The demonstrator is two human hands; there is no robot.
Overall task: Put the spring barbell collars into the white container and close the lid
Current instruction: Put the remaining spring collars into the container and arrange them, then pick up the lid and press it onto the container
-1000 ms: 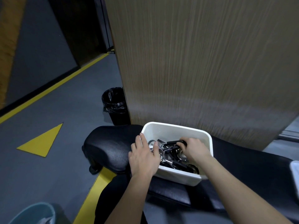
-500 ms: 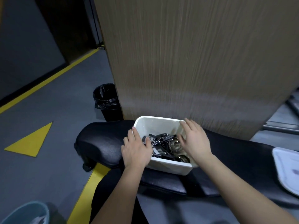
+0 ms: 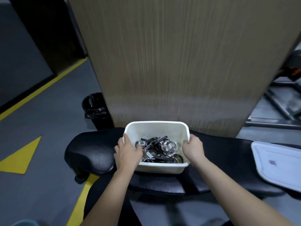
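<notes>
Left hand (image 3: pixel 127 152) clamped on left rim of white container (image 3: pixel 156 127); right hand (image 3: pixel 193 148) clamped on right rim. Spring barbell collars (image 3: pixel 168 145) piled inside. Container on black bench (image 3: pixel 91 152), mid-length, far edge. Lid (image 3: pixel 276 165) at bench's right end.

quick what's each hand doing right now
left hand: closed on the left rim of the white container
right hand: closed on its right rim
</notes>
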